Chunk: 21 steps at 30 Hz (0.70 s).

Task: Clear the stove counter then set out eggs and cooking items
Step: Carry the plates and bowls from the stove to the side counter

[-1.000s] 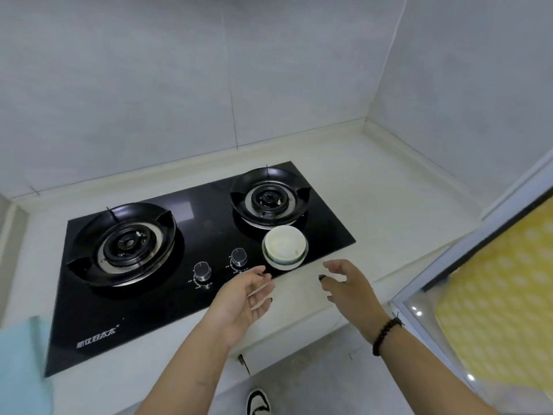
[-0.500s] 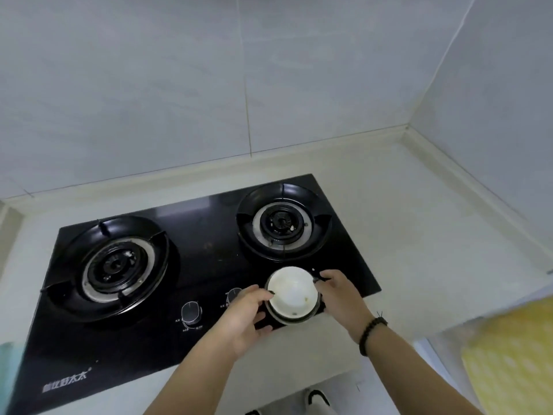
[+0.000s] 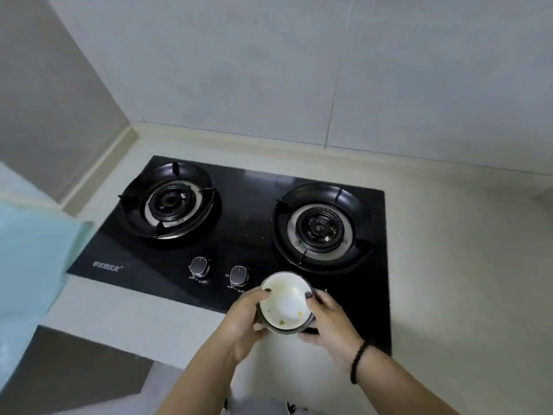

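Now both hands, apart and empty a second ago, grip the bowl (image 3: 285, 304) between them: left hand (image 3: 244, 320), right hand (image 3: 330, 320).

bowl (image 3: 285, 304) gripped by left hand (image 3: 244, 320), right hand (image 3: 329, 320) | over stove (image 3: 239, 211) front edge

Pale cream table (image 3: 449, 265) against grey tiled walls, black glass two-burner gas stove (image 3: 245, 223) set into it, two knobs at front
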Motion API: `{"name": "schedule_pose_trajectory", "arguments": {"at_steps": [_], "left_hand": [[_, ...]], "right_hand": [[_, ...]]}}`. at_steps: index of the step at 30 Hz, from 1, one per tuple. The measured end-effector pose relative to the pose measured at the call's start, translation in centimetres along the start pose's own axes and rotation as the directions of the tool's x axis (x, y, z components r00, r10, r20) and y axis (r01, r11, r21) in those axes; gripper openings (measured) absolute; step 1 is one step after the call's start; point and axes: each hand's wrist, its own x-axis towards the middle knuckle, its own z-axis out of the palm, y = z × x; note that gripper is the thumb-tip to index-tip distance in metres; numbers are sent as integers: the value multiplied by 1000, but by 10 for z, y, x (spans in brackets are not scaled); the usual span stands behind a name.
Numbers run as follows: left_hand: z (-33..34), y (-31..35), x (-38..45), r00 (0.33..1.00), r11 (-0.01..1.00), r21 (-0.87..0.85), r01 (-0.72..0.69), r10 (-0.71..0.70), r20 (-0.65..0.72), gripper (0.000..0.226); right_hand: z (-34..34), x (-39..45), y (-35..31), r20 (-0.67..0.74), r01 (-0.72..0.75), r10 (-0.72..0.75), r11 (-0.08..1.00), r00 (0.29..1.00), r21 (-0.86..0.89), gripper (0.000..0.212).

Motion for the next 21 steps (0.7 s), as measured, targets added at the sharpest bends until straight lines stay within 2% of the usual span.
{"name": "schedule_pose_trajectory", "arguments": {"at_steps": [6,10,16,21], "left_hand": [[-14,-8,-33,991,984,-160,-80,61,-122,32],[-47,-14,-63,968,946,-266,-185,129,-216,32],[-103,-21,-120,911,842,-418,-342,187,-369,30],[-156,-37,-167,852,755,-483,-444,189,-488,31]], "right_hand": [[10,-5,-19,175,5,17,993,984,-122,31],[46,-20,-34,316,75,-1,973,949,-219,34],[117,-54,-42,499,189,-5,929,867,-319,22],[185,-89,-32,622,259,57,877,781,-405,27]]}}
